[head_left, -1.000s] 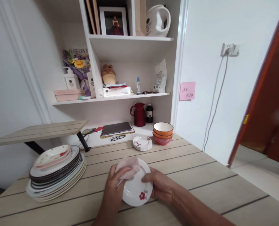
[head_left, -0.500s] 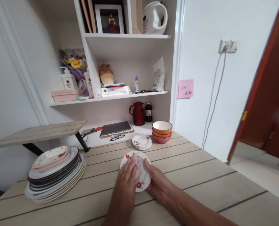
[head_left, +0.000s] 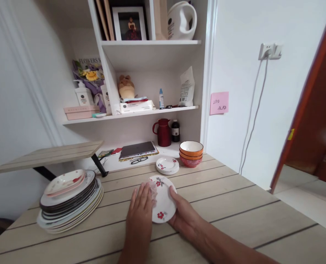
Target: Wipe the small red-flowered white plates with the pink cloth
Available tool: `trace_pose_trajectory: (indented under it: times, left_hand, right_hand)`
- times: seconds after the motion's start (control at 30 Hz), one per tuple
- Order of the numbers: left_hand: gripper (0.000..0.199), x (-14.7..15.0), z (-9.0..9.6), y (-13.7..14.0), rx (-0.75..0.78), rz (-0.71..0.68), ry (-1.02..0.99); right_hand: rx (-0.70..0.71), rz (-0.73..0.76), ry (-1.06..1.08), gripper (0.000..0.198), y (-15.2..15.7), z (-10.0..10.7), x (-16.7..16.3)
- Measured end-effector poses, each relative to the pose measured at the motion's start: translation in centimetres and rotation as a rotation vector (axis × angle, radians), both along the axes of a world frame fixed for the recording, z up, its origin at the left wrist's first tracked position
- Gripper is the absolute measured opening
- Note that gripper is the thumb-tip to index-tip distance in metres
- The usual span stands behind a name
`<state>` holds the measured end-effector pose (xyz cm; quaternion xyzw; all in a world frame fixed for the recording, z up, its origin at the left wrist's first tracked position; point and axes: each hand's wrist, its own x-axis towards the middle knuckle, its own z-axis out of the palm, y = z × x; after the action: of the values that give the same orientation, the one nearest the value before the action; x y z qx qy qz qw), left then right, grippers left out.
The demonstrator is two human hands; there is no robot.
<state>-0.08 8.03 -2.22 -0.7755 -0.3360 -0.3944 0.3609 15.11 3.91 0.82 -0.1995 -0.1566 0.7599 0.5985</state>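
A small white plate [head_left: 164, 201] with red flowers is held above the wooden table [head_left: 119, 220], tilted toward me. My right hand [head_left: 181, 212] grips its right edge, thumb on top and the other fingers underneath. My left hand [head_left: 141, 205] presses a thin pale pink cloth [head_left: 153, 192] against the plate's left side. The cloth is partly hidden under my fingers. Just behind the plate lies a short stack of matching small plates [head_left: 167, 165]. Beside that stack stand several nested bowls [head_left: 191, 154], orange above and red at the bottom.
At the left rises a tall stack of larger plates [head_left: 72, 209], near a low wooden riser [head_left: 55, 150] on black legs. Toward the back are a laptop [head_left: 138, 149], eyeglasses [head_left: 139, 160], a dark red jug [head_left: 163, 134] and a dark bottle [head_left: 175, 131], under white shelves [head_left: 152, 43].
My left hand and the cloth have slid left across the plate, from its middle to its left edge. My right hand keeps its hold. The view has shifted slightly.
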Motion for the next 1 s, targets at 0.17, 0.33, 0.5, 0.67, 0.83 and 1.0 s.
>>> trace_pose_trajectory:
  times: [0.17, 0.33, 0.5, 0.67, 0.83, 1.0]
  left_hand:
    - [0.037, 1.9, -0.3, -1.8, -0.018, -0.179, 0.028]
    - [0.044, 2.5, -0.1, -2.2, -0.088, -0.27, 0.097]
    - [0.033, 0.6, 0.3, -0.7, -0.135, -0.072, -0.003]
    - [0.033, -0.5, -0.2, -0.4, -0.252, -0.027, -0.091]
    - [0.059, -0.3, -0.3, -1.1, -0.531, -0.254, -0.311]
    - [0.048, -0.8, 0.3, -1.1, -0.586, -0.322, -0.47]
  right_hand:
    - [-0.061, -0.011, 0.028, 0.048, 0.3, 0.3, 1.0]
    - [-0.029, -0.012, -0.036, 0.038, -0.2, -0.5, 0.4]
    - [0.005, 0.064, -0.004, 0.043, -0.4, -0.5, -0.7]
    - [-0.037, 0.075, -0.003, 0.044, -0.4, -0.3, -0.7]
    - [-0.062, 0.079, 0.029, 0.05, 0.0, -0.4, 0.0]
    - [-0.078, 0.065, 0.065, 0.052, 0.7, -0.3, 1.1]
